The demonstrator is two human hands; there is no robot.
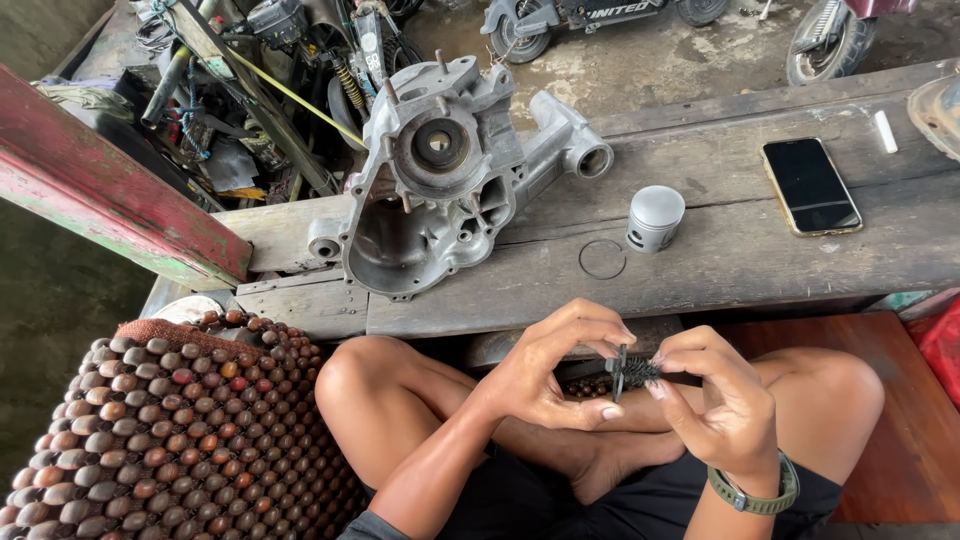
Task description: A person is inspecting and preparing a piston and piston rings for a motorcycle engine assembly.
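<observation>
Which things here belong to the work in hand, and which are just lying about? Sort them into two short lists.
In hand: small dark toothed part, pinched between left hand and right hand.

Lying about on the wooden bench: engine casing, piston, thin ring, phone, white stick. Beside the knee: beaded seat cover.

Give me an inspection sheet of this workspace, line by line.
Surface: weathered wooden bench, worn and stained.
Job's things: small dark toothed part held between both hands over the lap.
Clutter: grey engine casing, piston, thin ring, phone, white stub.
Grips: left hand and right hand both pinch the part; green watch on right wrist.
Cables: yellow cable among parts at back left.
Surroundings: beaded seat cover, scooters on concrete.
</observation>
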